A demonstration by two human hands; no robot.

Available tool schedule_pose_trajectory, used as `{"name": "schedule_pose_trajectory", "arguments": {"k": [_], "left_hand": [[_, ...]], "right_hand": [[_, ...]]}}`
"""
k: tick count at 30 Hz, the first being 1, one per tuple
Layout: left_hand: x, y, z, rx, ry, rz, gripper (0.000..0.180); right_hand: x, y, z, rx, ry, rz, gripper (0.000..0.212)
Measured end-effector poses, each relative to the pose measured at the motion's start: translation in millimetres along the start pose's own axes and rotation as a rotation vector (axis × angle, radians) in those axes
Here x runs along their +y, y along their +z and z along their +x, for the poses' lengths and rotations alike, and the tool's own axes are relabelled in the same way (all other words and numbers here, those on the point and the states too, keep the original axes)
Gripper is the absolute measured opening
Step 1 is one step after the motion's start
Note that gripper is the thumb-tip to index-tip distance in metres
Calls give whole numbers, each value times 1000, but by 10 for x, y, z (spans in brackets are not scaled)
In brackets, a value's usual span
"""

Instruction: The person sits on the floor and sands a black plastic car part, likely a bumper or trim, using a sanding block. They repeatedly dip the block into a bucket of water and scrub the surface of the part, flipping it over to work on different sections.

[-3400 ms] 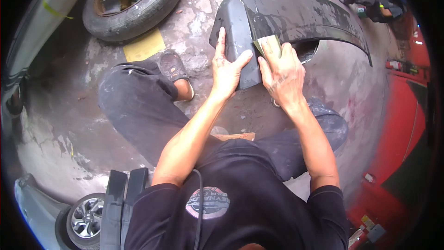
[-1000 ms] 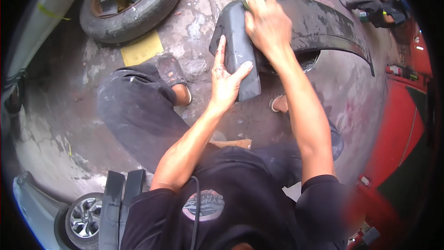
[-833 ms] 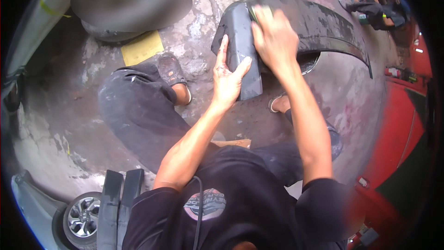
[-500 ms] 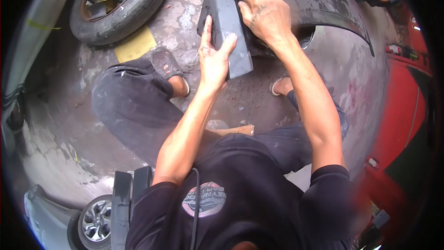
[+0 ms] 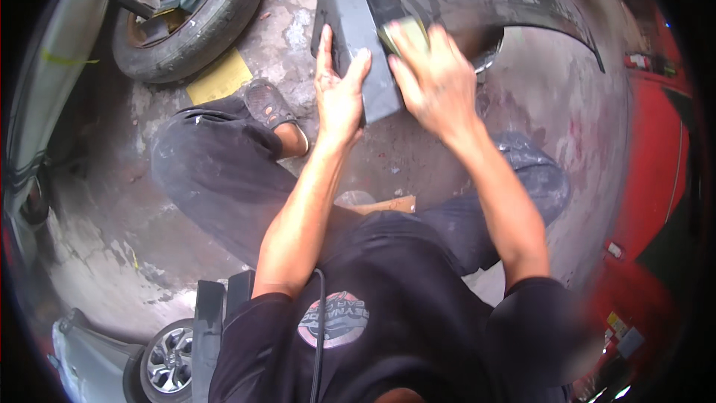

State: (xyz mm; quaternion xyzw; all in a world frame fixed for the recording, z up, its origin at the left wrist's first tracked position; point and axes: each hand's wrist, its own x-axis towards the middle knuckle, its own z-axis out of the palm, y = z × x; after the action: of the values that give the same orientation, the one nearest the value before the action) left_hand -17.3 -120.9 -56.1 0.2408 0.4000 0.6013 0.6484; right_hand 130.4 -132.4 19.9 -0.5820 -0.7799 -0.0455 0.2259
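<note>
In front of me a dark grey, curved car body panel point(image 5: 343, 11) stands on the floor, its long arched edge sweeping off to the right. My left hand point(image 5: 339, 101) grips its near end, thumb on the grey face and index finger stretched along the left side; the other fingers are mostly hidden. A yellowish-green piece of sandpaper point(image 5: 415, 32) lies under the fingers of my right hand point(image 5: 440, 86), which presses it against the panel. This hand is a little blurred. Wet-looking dark patches show on the panel's surface.
An old tyre point(image 5: 224, 37) holding sandpaper scraps point(image 5: 183, 0) lies at the far left, beside a yellow sheet point(image 5: 220, 78). Cardboard point(image 5: 391, 205) is between my legs. A red car body point(image 5: 649, 172) runs along the right. A car wheel point(image 5: 170, 358) and dark strips point(image 5: 207, 321) are behind at lower left.
My right hand has slid the sandpaper nearer to me along the panel. My left hand keeps its hold, and the view has shifted slightly.
</note>
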Motion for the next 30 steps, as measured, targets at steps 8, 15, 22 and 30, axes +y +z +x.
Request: {"name": "schedule_pose_trajectory", "arguments": {"k": [8, 15, 22, 30], "left_hand": [[54, -40, -23, -15, -98, -30, 83], [42, 12, 14, -20, -95, 74, 77], [43, -55, 98, -54, -57, 110, 76], [217, -53, 62, -66, -130, 139, 75]], "right_hand": [[184, 339, 222, 65, -36, -33, 35], [8, -2, -286, 58, 51, 253, 44], [-73, -26, -832, 70, 244, 749, 50], [-86, 159, -984, 137, 319, 978, 54]]}}
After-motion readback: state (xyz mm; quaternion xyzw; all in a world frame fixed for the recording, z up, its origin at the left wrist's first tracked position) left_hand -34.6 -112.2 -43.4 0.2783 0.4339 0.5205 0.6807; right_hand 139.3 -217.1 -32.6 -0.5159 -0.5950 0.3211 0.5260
